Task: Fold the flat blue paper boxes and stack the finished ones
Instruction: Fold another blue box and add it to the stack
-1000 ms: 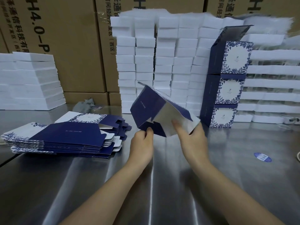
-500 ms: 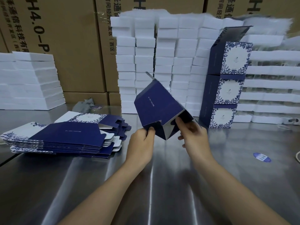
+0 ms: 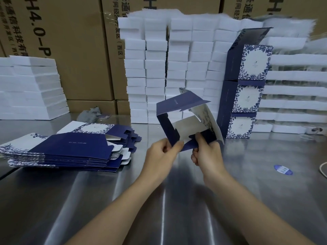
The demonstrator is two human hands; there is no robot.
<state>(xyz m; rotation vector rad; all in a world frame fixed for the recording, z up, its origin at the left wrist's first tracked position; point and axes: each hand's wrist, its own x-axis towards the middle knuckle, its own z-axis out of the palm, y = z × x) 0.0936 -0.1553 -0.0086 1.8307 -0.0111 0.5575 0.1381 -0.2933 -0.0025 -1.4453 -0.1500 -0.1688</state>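
Note:
A blue paper box (image 3: 178, 105) is held above the steel table (image 3: 247, 191), opened into a square tube with its white inside facing me. My left hand (image 3: 161, 156) pinches its lower left flap. My right hand (image 3: 207, 153) grips the blue bottom flaps at the lower right. A pile of flat blue boxes (image 3: 70, 149) lies on the table to the left. Three finished boxes (image 3: 247, 92) stand stacked at the right, the top one with its lid up.
White foam blocks (image 3: 177, 68) are stacked behind the box, with more at the left (image 3: 31, 87) and right. Brown cartons (image 3: 74, 41) line the back. A blue oval sticker (image 3: 283, 169) and a cord (image 3: 323, 167) lie on the table at the right.
The box has turned from showing its blue outer side to facing me with its open end. Both hands have shifted onto the bottom flaps.

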